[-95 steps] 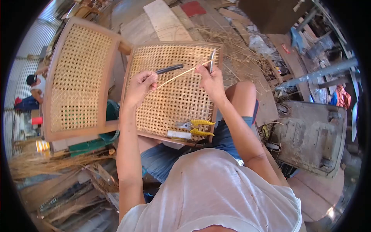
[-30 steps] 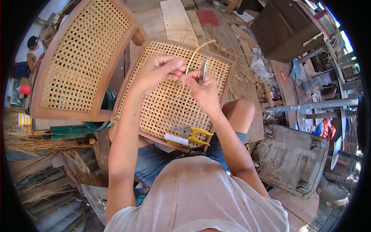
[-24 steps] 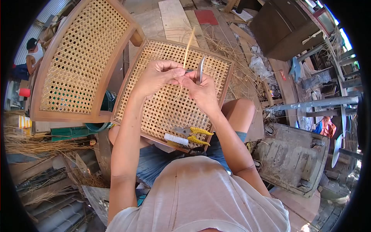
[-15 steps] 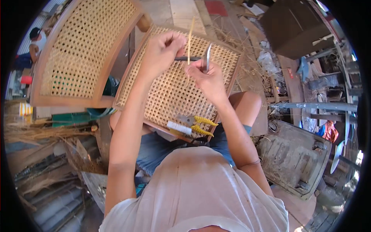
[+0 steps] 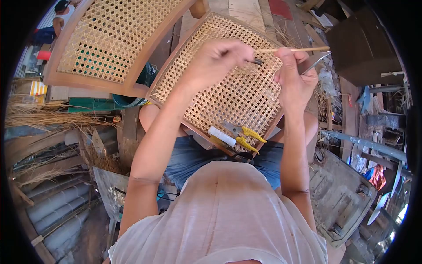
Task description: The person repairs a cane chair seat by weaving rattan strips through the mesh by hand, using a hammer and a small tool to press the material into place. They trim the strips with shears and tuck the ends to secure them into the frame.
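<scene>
A woven cane seat panel in a wooden frame lies over my lap. Above its far right part, my right hand is closed on a knife, its metal blade pointing up and right, and on a pale cane strip. My left hand, somewhat blurred, is closed at the strip's left end. A short dark rod sticks out from its fingers; the rest of it is hidden. Yellow-handled pliers and a white roll rest on the near edge of the seat.
The woven chair back rises at left, with a green tub behind it. Loose cane fibres are piled at left. A dark box and a grey plastic lid lie at right. Another person sits far left.
Both hands have shifted right in view. The cane strip has swung from upright to nearly level between them, and the knife blade now leans right. My view has also shifted.
</scene>
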A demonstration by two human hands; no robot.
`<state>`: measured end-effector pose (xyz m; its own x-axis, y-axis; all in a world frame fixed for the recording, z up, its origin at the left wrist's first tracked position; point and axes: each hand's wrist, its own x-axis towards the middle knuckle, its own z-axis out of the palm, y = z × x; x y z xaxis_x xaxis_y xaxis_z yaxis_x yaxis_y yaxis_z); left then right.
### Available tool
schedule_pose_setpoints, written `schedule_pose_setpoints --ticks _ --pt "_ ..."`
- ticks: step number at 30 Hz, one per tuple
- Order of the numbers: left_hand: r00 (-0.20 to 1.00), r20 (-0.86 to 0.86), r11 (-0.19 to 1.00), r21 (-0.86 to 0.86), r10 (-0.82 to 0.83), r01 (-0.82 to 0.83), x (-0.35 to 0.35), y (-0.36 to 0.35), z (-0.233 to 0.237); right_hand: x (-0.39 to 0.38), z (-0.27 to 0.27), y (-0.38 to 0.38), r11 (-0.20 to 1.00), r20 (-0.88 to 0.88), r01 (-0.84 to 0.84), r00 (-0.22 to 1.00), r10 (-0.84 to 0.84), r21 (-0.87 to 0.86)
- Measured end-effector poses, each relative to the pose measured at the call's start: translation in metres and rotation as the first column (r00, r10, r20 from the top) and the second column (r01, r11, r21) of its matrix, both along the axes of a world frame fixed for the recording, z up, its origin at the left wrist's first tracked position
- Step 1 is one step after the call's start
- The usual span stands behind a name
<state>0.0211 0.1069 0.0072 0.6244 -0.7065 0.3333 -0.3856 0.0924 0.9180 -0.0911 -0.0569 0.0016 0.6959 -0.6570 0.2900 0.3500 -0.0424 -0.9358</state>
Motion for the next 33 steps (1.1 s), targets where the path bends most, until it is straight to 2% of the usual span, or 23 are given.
schedule_pose_setpoints --ticks 1,2,3,4,6,7,8,9,10,11,12,13,14,15,16,17,19,20,21,23,24,26,33 --pt "0.993 -0.116 0.998 -0.054 0.021 -0.028 0.009 0.015 0.01 0.004 0.002 0.001 0.999 0.019 -0.041 0.999 0.04 0.025" --pt "0.973 -0.23 0.993 -0.106 0.034 -0.059 0.02 0.035 0.024 0.004 -0.003 0.005 0.994 -0.093 -0.106 0.99 0.104 -0.027" --pt "0.968 -0.247 0.973 -0.211 0.043 -0.097 0.029 0.051 0.035 0.011 -0.02 0.011 0.956 -0.282 -0.23 0.943 0.174 -0.18" --pt "0.963 -0.258 0.94 -0.342 -0.077 -0.016 0.043 0.069 0.041 0.018 -0.045 0.019 0.877 -0.47 -0.373 0.859 0.203 -0.302" --pt "0.966 -0.24 0.935 -0.355 -0.093 0.002 0.051 0.095 0.05 0.02 -0.095 0.054 0.685 -0.644 -0.597 0.726 0.241 -0.418" --pt "0.969 -0.218 0.93 -0.367 -0.119 0.032 0.053 0.103 0.056 0.02 -0.121 0.071 0.587 -0.715 -0.665 0.67 0.198 -0.461" --pt "0.982 -0.181 0.982 -0.189 -0.058 0.023 0.048 0.11 0.068 0.022 -0.138 0.085 0.478 -0.777 -0.73 0.613 0.142 -0.488" --pt "0.981 -0.188 0.981 -0.192 -0.05 0.013 0.047 0.113 0.06 0.024 -0.141 0.097 0.47 -0.782 -0.738 0.606 0.145 -0.484" --pt "0.998 0.006 0.996 0.054 0.064 -0.064 0.044 0.11 0.045 0.024 -0.142 0.107 0.433 -0.762 -0.753 0.616 0.199 -0.496" --pt "0.969 0.216 0.944 0.276 0.123 -0.181 0.041 0.108 0.033 0.023 -0.144 0.112 0.395 -0.743 -0.765 0.622 0.249 -0.508" --pt "0.974 0.209 0.866 0.467 0.09 -0.181 0.037 0.109 0.027 0.019 -0.148 0.115 0.339 -0.718 -0.728 0.672 0.182 -0.595" --pt "0.97 0.23 0.766 0.61 0.073 -0.202 0.04 0.11 0.0 0.015 -0.14 0.111 0.327 -0.726 -0.733 0.666 0.172 -0.596" --pt "0.967 0.248 0.643 0.733 0.051 -0.222 0.043 0.111 -0.037 0.011 -0.127 0.104 0.353 -0.815 -0.786 0.571 0.1 -0.507" --pt "0.964 0.256 0.598 0.764 0.065 -0.243 0.045 0.114 -0.066 0.011 -0.119 0.095 0.389 -0.885 -0.821 0.464 0.031 -0.417" --pt "0.962 0.263 0.549 0.794 0.075 -0.26 0.046 0.118 -0.09 0.012 -0.124 0.083 0.374 -0.904 -0.836 0.427 -0.018 -0.403" --pt "0.965 0.253 0.557 0.792 0.074 -0.25 0.046 0.122 -0.109 0.015 -0.126 0.075 0.373 -0.908 -0.838 0.419 -0.028 -0.398" --pt "0.943 0.267 0.58 0.744 0.197 -0.332 0.047 0.128 -0.13 0.024 -0.124 0.065 0.305 -0.817 -0.773 0.575 -0.033 -0.556" --pt "0.947 0.245 0.617 0.719 0.206 -0.32 0.049 0.133 -0.139 0.029 -0.124 0.068 0.264 -0.793 -0.756 0.606 -0.063 -0.598" --pt "0.948 0.239 0.62 0.717 0.212 -0.319 0.049 0.134 -0.137 0.036 -0.12 0.072 0.257 -0.796 -0.761 0.602 -0.065 -0.596" --pt "0.959 0.205 0.574 0.768 0.198 -0.283 0.052 0.137 -0.132 0.049 -0.113 0.081 0.139 -0.866 -0.857 0.479 -0.141 -0.497" --pt "0.959 0.202 0.574 0.769 0.2 -0.282 0.054 0.138 -0.13 0.055 -0.102 0.087 0.136 -0.868 -0.859 0.477 -0.14 -0.494" --pt "0.942 0.288 0.557 0.759 0.176 -0.336 0.053 0.137 -0.129 0.064 -0.083 0.097 0.06 -0.901 -0.916 0.376 -0.219 -0.397" --pt "0.966 0.227 0.559 0.789 0.121 -0.255 0.059 0.127 -0.127 0.071 -0.111 0.112 0.06 -0.891 -0.901 0.411 -0.191 -0.429"
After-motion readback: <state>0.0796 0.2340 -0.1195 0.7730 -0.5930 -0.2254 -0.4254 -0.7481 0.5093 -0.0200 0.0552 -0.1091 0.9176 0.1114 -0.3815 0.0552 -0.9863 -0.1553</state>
